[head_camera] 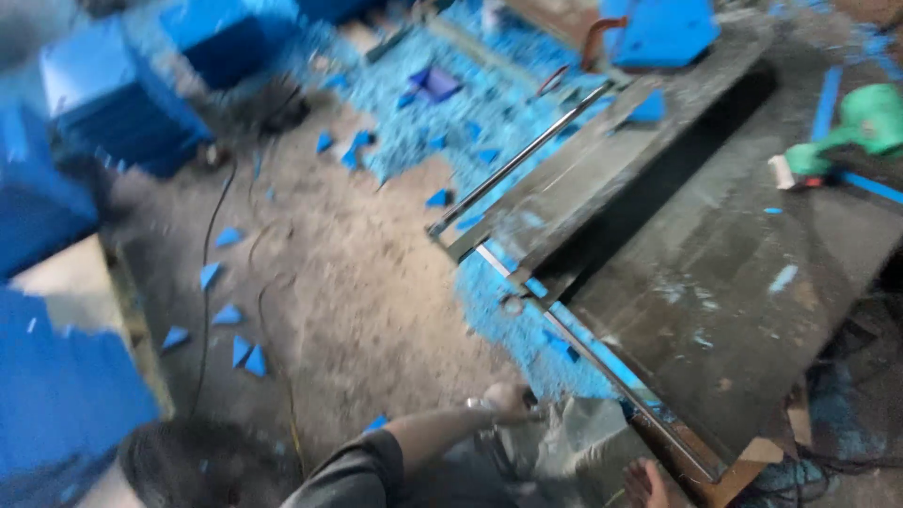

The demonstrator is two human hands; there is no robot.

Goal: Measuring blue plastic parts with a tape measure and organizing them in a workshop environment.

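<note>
Neither of my hands shows in the head view. Below me another person bends low, dark hair (188,466) at the bottom left. Their arm in a dark sleeve (353,470) reaches right, and the hand (508,400), a band on its wrist, is closed on something at the top of a grey crumpled bag or sheet (583,428). That lies on the floor by the near corner of a dark metal worktable (715,282). What looks like bare toes (644,482) shows at the bottom edge; I cannot tell whose.
Blue foam chips and triangular offcuts (245,356) litter the dirt floor (357,282). Blue foam blocks (113,94) stand at the left. A metal rail (527,155) edges the table. A green power tool (861,127) lies at the right. Cables (209,273) cross the floor.
</note>
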